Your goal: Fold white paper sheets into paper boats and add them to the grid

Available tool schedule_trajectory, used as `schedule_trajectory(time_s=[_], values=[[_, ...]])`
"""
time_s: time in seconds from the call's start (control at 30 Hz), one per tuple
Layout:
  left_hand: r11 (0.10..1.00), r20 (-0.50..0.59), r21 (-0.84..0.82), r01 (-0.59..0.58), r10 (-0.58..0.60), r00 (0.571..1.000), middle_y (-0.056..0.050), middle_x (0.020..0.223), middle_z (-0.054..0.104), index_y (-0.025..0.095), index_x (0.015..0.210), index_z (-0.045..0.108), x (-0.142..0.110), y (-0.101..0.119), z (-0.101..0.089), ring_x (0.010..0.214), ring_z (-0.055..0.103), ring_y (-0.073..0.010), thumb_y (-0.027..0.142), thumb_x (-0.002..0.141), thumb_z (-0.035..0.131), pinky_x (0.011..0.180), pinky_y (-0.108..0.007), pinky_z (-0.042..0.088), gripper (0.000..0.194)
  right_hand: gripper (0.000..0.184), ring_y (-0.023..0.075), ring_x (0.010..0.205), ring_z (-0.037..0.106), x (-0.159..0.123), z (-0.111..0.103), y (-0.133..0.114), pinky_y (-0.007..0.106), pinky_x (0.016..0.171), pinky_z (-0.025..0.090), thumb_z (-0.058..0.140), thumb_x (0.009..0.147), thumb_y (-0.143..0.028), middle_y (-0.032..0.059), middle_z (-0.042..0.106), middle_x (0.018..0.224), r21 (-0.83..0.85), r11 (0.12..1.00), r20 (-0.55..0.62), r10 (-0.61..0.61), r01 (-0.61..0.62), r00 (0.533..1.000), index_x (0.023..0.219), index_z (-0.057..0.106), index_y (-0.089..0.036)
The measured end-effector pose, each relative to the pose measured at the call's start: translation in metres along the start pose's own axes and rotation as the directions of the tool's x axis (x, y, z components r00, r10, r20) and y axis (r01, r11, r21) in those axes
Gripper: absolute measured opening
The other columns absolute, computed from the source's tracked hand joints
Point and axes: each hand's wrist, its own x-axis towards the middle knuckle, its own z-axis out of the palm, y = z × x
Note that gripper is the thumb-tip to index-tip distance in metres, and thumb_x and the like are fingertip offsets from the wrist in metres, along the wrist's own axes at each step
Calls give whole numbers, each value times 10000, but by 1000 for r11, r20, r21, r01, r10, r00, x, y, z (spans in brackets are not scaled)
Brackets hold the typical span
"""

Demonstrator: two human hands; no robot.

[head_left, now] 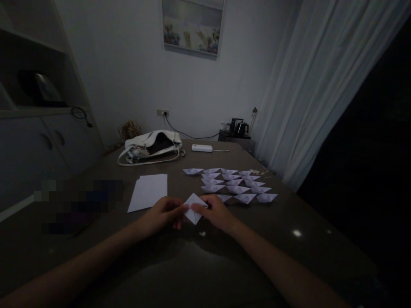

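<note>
Between my two hands is a folded paper square (pixel 194 219), white and turned like a diamond, with a seam down its middle. My left hand (pixel 165 214) pinches its left corner, thumb on top. At the opposite corner my right hand (pixel 216 211) grips it, the thumb lying across the front face. Just beyond and to the right, several white folded paper boats (pixel 236 189) stand in rows on the dark table (pixel 199 269). A stack of white paper sheets (pixel 149 190) lies past my left hand.
A white handbag (pixel 152 143) rests open at the table's far left, and a white power bank (pixel 202 148) with a short cable lies beside it. Small paper scraps (pixel 202 233) are near me. A pixelated patch covers the left side. A sheer curtain (pixel 295 94) hangs at right.
</note>
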Motion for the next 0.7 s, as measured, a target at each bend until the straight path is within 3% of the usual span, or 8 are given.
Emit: schedule_trajectory(time_s=[0.1,0.23,0.37,0.53,0.63,0.7], values=[[994,-15,85,-70,71,997,5,620,593,155,788,552,-1,-2,3,572,559,-147,511,850,517,529,-233,416,363,353,93,519,441,0,-2,0,200,475,326,639,756,-471,-4,527,606,-23,1000,-14,-18,18,1000,708,623,-122],[963,-123,204,-176,203,971,16,766,630,209,1040,435,-4,0,3,657,591,-162,425,844,578,585,-250,456,325,328,94,503,428,2,-3,2,205,472,305,644,748,-444,-12,503,579,-52,998,-39,-28,26,999,668,612,-128],[935,-66,285,-210,237,969,8,828,612,203,942,510,-5,-2,3,711,579,-160,413,836,597,634,-257,470,252,331,88,486,408,3,-1,6,207,466,301,644,748,-449,-25,481,554,-43,999,-57,-8,5,998,672,611,-129],[969,-53,153,-195,205,977,-18,923,623,192,953,506,-1,-7,4,805,608,-186,386,813,635,687,-281,498,271,316,96,527,480,5,2,9,202,477,350,660,746,-437,1,577,669,72,997,-41,24,-21,999,835,613,-137],[973,-69,133,-191,201,977,-27,973,623,196,997,507,0,-6,3,831,618,-195,390,820,627,692,-288,507,289,383,97,518,510,6,2,11,198,489,370,699,719,-375,-9,614,707,190,982,-105,18,2,994,999,517,-186],[964,-91,182,-193,212,973,-38,992,626,196,1054,517,0,-6,2,857,617,-208,397,827,617,702,-294,506,319,387,89,476,488,6,2,11,188,473,342,700,718,-349,-39,592,644,231,973,-116,-3,29,993,983,454,-211]])
